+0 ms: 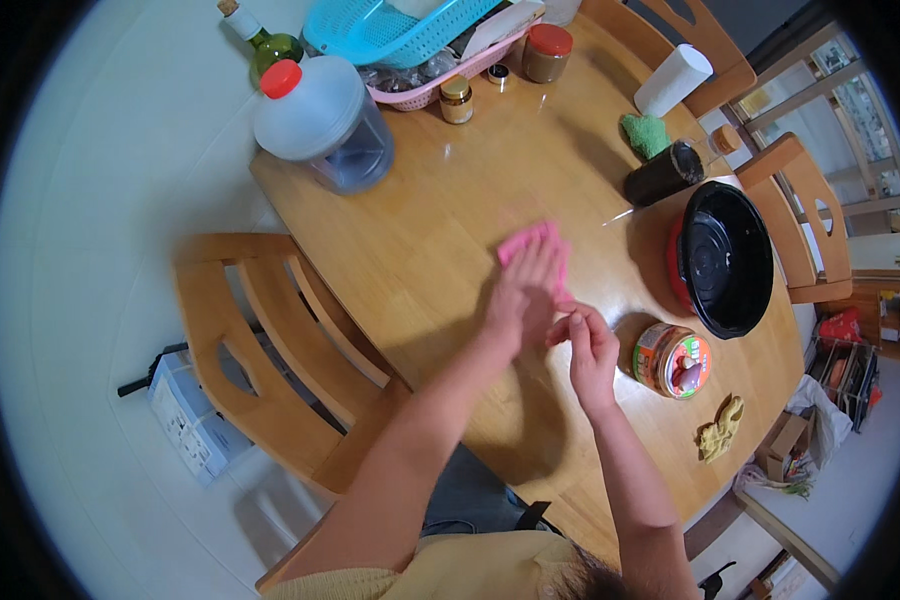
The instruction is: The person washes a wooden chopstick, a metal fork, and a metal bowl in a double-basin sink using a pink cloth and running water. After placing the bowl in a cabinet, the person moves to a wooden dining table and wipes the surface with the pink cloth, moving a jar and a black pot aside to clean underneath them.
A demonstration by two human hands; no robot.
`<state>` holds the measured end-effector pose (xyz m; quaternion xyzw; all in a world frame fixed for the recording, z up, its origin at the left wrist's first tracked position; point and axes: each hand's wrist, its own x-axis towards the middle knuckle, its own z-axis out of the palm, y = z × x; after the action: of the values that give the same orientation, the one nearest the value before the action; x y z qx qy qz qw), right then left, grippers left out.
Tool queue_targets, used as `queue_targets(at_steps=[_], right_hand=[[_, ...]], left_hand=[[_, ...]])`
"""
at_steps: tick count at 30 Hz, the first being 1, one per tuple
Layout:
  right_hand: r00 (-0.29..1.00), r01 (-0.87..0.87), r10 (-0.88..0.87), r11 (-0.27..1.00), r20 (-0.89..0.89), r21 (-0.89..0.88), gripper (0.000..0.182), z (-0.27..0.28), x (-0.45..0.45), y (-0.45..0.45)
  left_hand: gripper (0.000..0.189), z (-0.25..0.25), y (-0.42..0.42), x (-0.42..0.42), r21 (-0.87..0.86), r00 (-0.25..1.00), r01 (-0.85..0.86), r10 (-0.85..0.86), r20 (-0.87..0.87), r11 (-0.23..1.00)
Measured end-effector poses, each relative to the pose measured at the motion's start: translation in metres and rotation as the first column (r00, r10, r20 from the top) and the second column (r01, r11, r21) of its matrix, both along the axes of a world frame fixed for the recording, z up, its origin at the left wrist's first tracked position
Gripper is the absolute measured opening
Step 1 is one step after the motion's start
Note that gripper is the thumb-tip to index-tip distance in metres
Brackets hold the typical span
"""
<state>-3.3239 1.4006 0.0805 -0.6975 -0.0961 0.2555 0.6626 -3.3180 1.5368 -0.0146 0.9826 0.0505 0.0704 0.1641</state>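
My left hand [529, 274] lies flat with its fingers over a pink cloth [527, 238], pressing it against the wooden table [420, 225]. Cloth edges show past the fingertips and along the hand's right side. Just to the right, my right hand [591, 349] is raised over the table with loosely curled fingers, and nothing shows in it. Its index fingertip comes close to the near end of the cloth; whether they touch is unclear. Beside the right hand lies a clear jar [671, 361] with a printed lid.
At right stand a black bowl [727, 262], a dark-filled corked bottle [666, 174], a green cloth [645, 136] and a paper roll [673, 80]. A yellow cloth [721, 429] lies nearer. Far left hold a plastic jug [330, 127], baskets [412, 37] and small jars [456, 99]. A chair [285, 330] stands left.
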Motion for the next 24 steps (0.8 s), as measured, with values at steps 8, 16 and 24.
queue_targets(at_steps=[8,16,24], right_hand=[[0.989,-0.145,0.145,0.989,0.001,-0.014,0.025,0.013,0.011,0.012],[0.993,-0.057,0.071,0.988,-0.098,0.146,0.026,0.045,0.028,0.006],[0.990,0.088,-0.067,0.982,-0.124,0.168,0.025,0.066,0.030,-0.014]], left_hand=[[0.064,0.008,0.100,0.056,0.044,0.953,-0.277,0.269,0.137,0.960],[0.057,-0.012,0.149,0.192,0.079,0.952,-0.197,0.172,0.252,0.977],[0.060,-0.009,0.076,0.206,0.049,0.905,0.358,-0.359,0.226,0.932]])
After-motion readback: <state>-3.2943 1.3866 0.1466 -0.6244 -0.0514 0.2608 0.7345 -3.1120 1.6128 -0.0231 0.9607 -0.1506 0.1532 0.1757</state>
